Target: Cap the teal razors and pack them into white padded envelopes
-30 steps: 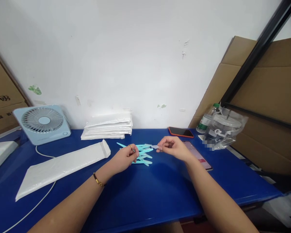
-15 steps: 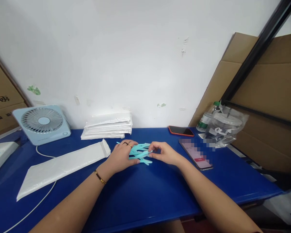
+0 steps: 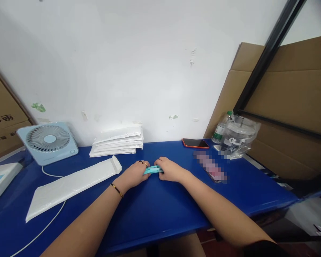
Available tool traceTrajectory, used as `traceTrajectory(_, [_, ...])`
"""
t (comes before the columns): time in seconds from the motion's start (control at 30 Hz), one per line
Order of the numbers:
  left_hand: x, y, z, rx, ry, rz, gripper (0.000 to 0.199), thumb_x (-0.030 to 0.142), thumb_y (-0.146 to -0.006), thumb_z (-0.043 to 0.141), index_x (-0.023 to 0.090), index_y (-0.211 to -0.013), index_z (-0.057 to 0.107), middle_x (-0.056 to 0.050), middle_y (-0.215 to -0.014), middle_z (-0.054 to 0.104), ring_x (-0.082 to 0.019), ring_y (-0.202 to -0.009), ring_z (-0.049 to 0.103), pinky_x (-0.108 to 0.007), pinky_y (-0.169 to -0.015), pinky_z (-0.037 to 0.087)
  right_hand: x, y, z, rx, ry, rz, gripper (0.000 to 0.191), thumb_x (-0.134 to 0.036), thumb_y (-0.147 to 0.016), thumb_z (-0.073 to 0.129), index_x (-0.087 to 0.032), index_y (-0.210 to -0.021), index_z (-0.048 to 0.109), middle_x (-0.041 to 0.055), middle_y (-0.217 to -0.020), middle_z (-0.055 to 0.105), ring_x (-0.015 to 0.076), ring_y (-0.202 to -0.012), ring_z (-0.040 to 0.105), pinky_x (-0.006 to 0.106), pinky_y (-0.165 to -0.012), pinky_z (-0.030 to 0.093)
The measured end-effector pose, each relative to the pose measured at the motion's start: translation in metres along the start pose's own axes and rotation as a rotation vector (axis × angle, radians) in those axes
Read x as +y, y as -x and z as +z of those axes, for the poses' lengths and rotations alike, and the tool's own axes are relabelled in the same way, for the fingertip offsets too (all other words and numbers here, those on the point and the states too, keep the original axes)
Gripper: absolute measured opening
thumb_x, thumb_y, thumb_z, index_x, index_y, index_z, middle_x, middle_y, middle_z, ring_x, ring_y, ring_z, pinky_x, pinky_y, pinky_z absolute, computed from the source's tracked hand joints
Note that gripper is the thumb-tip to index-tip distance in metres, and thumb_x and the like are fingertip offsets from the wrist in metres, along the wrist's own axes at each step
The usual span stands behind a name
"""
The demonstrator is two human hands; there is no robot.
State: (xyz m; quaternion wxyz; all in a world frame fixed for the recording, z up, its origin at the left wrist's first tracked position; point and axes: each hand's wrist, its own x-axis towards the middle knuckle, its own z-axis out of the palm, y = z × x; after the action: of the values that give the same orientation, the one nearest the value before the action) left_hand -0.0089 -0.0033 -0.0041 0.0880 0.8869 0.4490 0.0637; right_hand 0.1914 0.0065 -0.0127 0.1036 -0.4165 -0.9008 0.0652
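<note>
A bundle of thin turquoise plastic sticks [image 3: 153,169], gathered lengthwise, lies between my two hands just over the blue table. My left hand [image 3: 136,174] grips its left end, fingers curled over the far side and thumb on the near side. At the other end, my right hand [image 3: 169,169] is closed round the bundle in the same way. The fingers cover both ends, so the exact kind of stick cannot be made out. To the left of my left hand lies a long white padded mailer [image 3: 72,185], its flap end pointing at my wrist.
A stack of white mailers [image 3: 117,141] stands against the wall. A light-blue fan [image 3: 48,141] with a white cable is at the left. Rightward on the blue table [image 3: 155,214] are a red-edged phone [image 3: 195,143], another phone [image 3: 210,167], a bottle [image 3: 219,132] and a bagged cup [image 3: 238,137].
The turquoise sticks were fanned out and crossing; now they are squeezed into a narrow bundle. My right hand has gone from pinching one stick to gripping the right end. The view shifted slightly.
</note>
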Motion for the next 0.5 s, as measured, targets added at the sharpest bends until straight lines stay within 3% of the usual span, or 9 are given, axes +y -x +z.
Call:
traceTrajectory(0.1, [0.008,-0.004,0.011,0.026,-0.052,-0.005,0.016,0.018,-0.077,0.047,0.015,-0.089,0.056,-0.010,-0.090,0.061,-0.024,-0.085,0.057,-0.032,-0.076,0.042,-0.007,-0.001,0.000,-0.052,0.151,0.018,0.026,-0.017,-0.070,0.057,-0.014,-0.096,0.058,0.0106,-0.093,0.060,0.0228,-0.082,0.057,0.031,-0.069,0.043])
traceTrajectory(0.2, [0.012,-0.010,0.017,0.111,-0.004,-0.044,0.011,0.017,-0.074,0.049,0.015,-0.082,0.055,-0.010,-0.084,0.061,-0.024,-0.080,0.058,-0.033,-0.072,0.042,-0.015,-0.004,-0.020,-0.094,0.275,0.049,0.024,-0.018,-0.070,0.057,-0.015,-0.094,0.060,0.0104,-0.095,0.063,0.0236,-0.077,0.060,0.032,-0.064,0.042])
traceTrajectory(0.3, [0.021,-0.020,0.013,0.258,0.256,-0.043,0.012,0.019,-0.077,0.049,0.016,-0.087,0.054,-0.006,-0.080,0.061,-0.020,-0.074,0.058,-0.029,-0.067,0.042,-0.027,-0.007,-0.071,-0.062,0.296,0.031,0.028,-0.019,-0.069,0.062,-0.018,-0.097,0.062,0.0087,-0.098,0.064,0.0230,-0.080,0.061,0.030,-0.066,0.042])
traceTrajectory(0.4, [0.040,-0.030,0.003,0.440,0.593,-0.024,0.010,0.026,-0.082,0.048,0.017,-0.082,0.053,-0.001,-0.070,0.059,-0.015,-0.064,0.055,-0.026,-0.061,0.042,-0.043,-0.011,-0.130,0.074,0.108,-0.111,0.053,-0.043,-0.066,0.070,-0.021,-0.113,0.058,0.0066,-0.106,0.063,0.0224,-0.092,0.059,0.028,-0.070,0.041])
traceTrajectory(0.5, [0.058,-0.037,-0.001,0.546,0.821,-0.029,0.023,0.036,-0.085,0.046,0.017,-0.073,0.052,0.001,-0.061,0.054,-0.012,-0.056,0.051,-0.024,-0.056,0.041,-0.057,-0.017,-0.158,0.205,-0.037,-0.116,0.048,-0.059,-0.081,0.050,-0.021,-0.106,0.063,0.0059,-0.102,0.064,0.0194,-0.091,0.057,0.026,-0.070,0.039])
